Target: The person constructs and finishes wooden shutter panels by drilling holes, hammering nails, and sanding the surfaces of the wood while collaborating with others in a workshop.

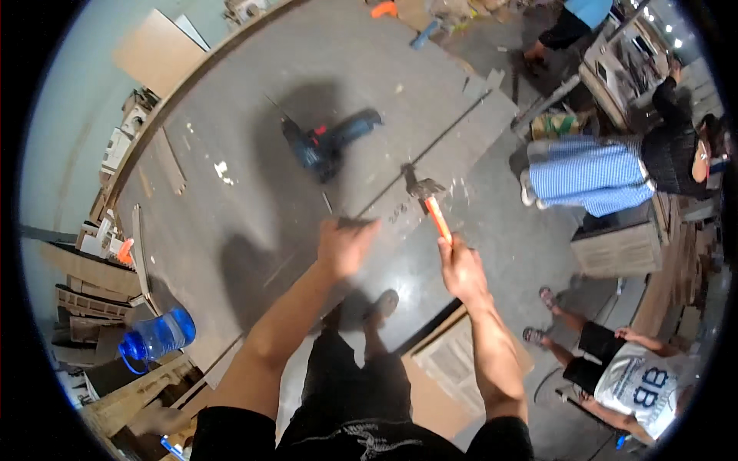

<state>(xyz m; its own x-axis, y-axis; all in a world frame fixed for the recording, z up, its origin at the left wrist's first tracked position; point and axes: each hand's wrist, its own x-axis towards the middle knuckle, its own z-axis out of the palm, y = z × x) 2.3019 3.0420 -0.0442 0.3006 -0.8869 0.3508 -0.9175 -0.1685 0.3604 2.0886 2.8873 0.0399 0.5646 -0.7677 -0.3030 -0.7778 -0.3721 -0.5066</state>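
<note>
Hammer, orange handle, dark head, sat just past centre toward 1 o'clock, head down near the edge of the long grey board. Right hand was wrapped tight round the lower end of the handle, fingers pressed closed on it. Left hand was at the hammer's 9 o'clock, fingers curled down onto the big grey panel; something small and dark showed at the fingertips, too blurred to say whether it was pinched.

Out from there: one blue-and-black cordless drill lay on the panel at 11 o'clock of the left hand, well apart, w/ a drill bit sticking out toward the wall. Nothing lay between hands and hammer head. One sandalled foot of the wearer was planted on the panel just below the hands.

Further out: one blue water jug at 8 o'clock by stacked offcuts. One light slatted piece at 5 o'clock under the right forearm. Three other people in view: one in a white printed shirt crouched at 4 o'clock, one in a blue checked garment at 2 o'clock, one in a light blue top at 1 o'clock on the rim.
</note>
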